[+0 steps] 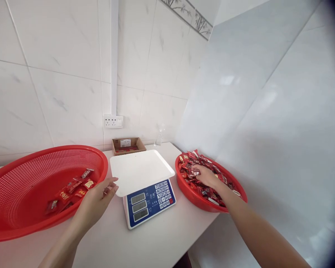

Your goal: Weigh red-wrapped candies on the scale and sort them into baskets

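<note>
My left hand [99, 197] hovers by the left edge of the scale's white weighing tray [139, 169], fingers loosely bent and apart, holding nothing. The digital scale [150, 203] has a blue panel with number keys and three small displays. On the right, my right hand [206, 176] reaches into a red basin [190, 195] heaped with small red-wrapped packets [209, 162]. Its fingers are closed on a red packet [194, 172] at the top of the heap; the fingertips are partly hidden. To my left, a large red perforated basket [25, 167] holds several similar packets [72, 186].
A small cardboard box [128, 145] with red contents stands behind the scale, near a clear glass-like object [159, 137]. All rest on a white table [173, 234] against tiled walls. A socket plate [113, 121] is on the back wall.
</note>
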Available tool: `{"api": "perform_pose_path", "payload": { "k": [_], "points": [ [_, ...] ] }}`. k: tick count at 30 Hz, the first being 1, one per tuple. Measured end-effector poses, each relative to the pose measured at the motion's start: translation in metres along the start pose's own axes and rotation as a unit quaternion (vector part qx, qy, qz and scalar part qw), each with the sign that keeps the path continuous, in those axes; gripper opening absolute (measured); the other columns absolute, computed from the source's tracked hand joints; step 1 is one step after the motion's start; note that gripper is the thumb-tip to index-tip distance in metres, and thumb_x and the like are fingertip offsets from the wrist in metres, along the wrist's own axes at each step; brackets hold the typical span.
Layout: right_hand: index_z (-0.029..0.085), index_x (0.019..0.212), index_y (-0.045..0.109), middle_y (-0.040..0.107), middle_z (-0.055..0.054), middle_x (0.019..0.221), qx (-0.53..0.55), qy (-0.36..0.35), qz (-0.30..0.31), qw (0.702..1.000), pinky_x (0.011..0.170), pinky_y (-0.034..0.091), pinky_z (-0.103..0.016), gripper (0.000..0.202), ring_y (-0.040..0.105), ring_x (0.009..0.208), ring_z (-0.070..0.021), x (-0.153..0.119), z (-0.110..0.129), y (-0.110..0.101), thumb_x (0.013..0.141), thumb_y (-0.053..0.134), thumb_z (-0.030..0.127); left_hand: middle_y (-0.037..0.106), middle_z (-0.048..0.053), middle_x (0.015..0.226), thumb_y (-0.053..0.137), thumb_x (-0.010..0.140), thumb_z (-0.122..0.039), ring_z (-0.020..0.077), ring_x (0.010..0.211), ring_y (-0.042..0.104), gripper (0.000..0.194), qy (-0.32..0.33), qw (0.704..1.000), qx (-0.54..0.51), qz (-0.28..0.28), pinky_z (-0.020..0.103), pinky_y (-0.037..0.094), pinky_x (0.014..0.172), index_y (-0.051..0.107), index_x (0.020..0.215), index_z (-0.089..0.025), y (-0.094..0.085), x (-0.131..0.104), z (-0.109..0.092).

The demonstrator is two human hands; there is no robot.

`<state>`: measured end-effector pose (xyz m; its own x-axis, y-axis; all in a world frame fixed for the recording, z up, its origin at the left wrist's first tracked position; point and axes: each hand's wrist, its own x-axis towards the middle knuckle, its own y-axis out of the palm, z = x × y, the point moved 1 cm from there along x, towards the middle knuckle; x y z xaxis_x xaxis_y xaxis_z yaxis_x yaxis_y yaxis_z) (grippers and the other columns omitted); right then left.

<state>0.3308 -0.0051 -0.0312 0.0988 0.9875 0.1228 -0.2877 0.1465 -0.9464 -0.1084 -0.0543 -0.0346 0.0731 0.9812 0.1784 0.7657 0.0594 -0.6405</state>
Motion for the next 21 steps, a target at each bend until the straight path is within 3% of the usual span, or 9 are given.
{"api": "perform_pose_path", "payload": {
  "k": [5, 11, 14, 18, 21],
  "points": [
    [0.02, 0.113, 0.058, 0.061, -0.007, 0.12, 0.021, 0.039, -0.045, 0.998, 0.091, 0.042, -0.03, 0.044, 0.057, 0.109, -0.0221, 0.017, 0.0, -0.018, 0.071, 0.05, 0.009, 0.069, 0.004, 0.094, 0.043, 0.081, -0.051, 0.0205, 0.088, 0.064, 0.044, 0.006, 1.0, -0.014, -0.001, 0.029, 0.052, 0.073, 0.061, 0.11, -0.023, 0.001, 0.003, 0.002],
    [0.015, 0.133, 0.042, 0.042, -0.016, 0.139, -0.017, 0.016, -0.009, 1.0, 0.1, 0.035, -0.037, 0.056, 0.043, 0.125, -0.0268, 0.031, 0.014, 0.027, 0.079, 0.055, 0.026, 0.068, 0.003, 0.085, 0.043, 0.082, -0.05, 0.0194, 0.079, 0.064, 0.042, 0.012, 1.0, -0.012, 0.012, 0.029, 0.051, 0.07, 0.06, 0.109, -0.022, 0.005, 0.002, 0.0],
    [0.017, 0.125, 0.05, 0.053, -0.013, 0.129, -0.013, 0.012, -0.033, 0.999, 0.096, 0.038, -0.035, 0.043, 0.053, 0.115, -0.0234, 0.031, 0.012, 0.042, 0.082, 0.05, 0.023, 0.068, 0.003, 0.085, 0.043, 0.083, -0.048, 0.0191, 0.079, 0.064, 0.041, 0.014, 1.0, -0.012, 0.014, 0.029, 0.052, 0.07, 0.06, 0.109, -0.023, 0.005, 0.001, 0.002],
    [0.021, 0.106, 0.06, 0.067, -0.007, 0.107, 0.019, 0.028, -0.049, 0.998, 0.089, 0.043, -0.033, 0.028, 0.062, 0.098, -0.021, 0.031, 0.002, 0.03, 0.081, 0.049, 0.017, 0.067, 0.003, 0.086, 0.042, 0.083, -0.048, 0.0191, 0.079, 0.064, 0.04, 0.018, 1.0, -0.014, 0.012, 0.029, 0.052, 0.07, 0.06, 0.109, -0.023, 0.005, 0.001, 0.002],
    [0.02, 0.107, 0.06, 0.067, -0.008, 0.106, 0.055, 0.06, -0.116, 0.99, 0.089, 0.044, -0.036, 0.028, 0.062, 0.097, -0.0217, 0.034, 0.003, 0.009, 0.08, 0.05, 0.019, 0.068, 0.005, 0.091, 0.041, 0.084, -0.048, 0.0198, 0.082, 0.064, 0.042, 0.011, 1.0, -0.006, 0.016, 0.03, 0.052, 0.072, 0.059, 0.111, -0.022, 0.005, 0.002, 0.002]
  ]
}}
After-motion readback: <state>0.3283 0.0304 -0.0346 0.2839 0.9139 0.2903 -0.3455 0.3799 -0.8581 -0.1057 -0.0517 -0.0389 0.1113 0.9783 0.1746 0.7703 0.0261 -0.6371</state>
